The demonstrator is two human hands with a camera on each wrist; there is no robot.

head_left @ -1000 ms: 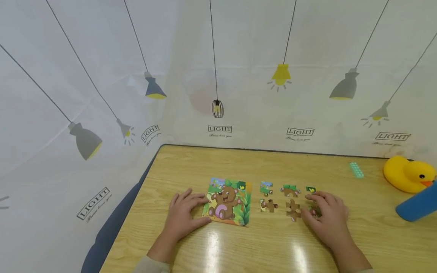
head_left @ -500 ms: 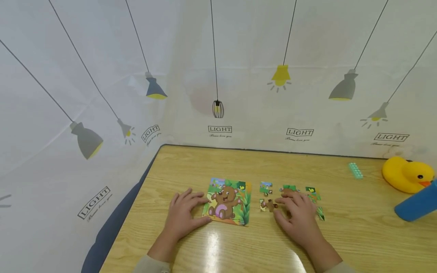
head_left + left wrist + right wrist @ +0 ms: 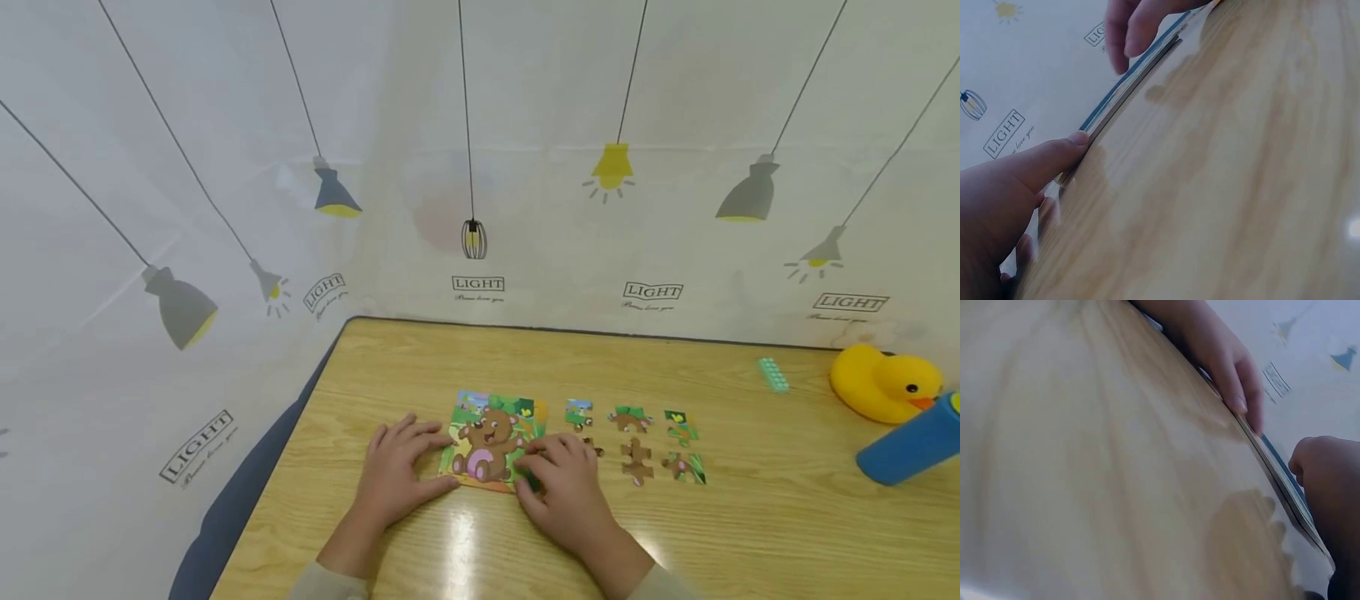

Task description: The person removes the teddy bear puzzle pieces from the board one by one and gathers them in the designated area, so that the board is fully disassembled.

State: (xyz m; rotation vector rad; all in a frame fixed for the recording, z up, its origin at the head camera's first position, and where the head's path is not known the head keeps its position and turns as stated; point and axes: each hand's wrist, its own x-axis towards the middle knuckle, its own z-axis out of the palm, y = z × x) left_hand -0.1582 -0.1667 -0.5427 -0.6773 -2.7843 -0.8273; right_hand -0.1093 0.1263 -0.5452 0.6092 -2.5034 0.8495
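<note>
The bear puzzle [image 3: 491,433] lay flat on the wooden table [image 3: 420,354], between the two hands and left of the loose pieces [image 3: 636,454]. The left hand [image 3: 397,475] had its fingers spread, thumb and index apart and touching the near-left part of the puzzle's border, probably to keep it from sliding. The right hand [image 3: 570,496] bent its fingers over the puzzle's lower right corner; from where I stood I could not tell whether the fingertips pinched anything or only hung above it, as the knuckles hid them. The six loose pieces sat in two rows of three with gaps between, perhaps so each could be told apart, and the right hand partly covered the near-left one. The room for moving seemed widest to the right, where wood stretched toward the yellow duck [image 3: 877,383] and the blue cylinder [image 3: 903,450], with a small green block [image 3: 772,375] near the far edge. Beyond that edge rose the lamp-printed sheet [image 3: 540,225], and the table's left edge ran well apart from the puzzle
</note>
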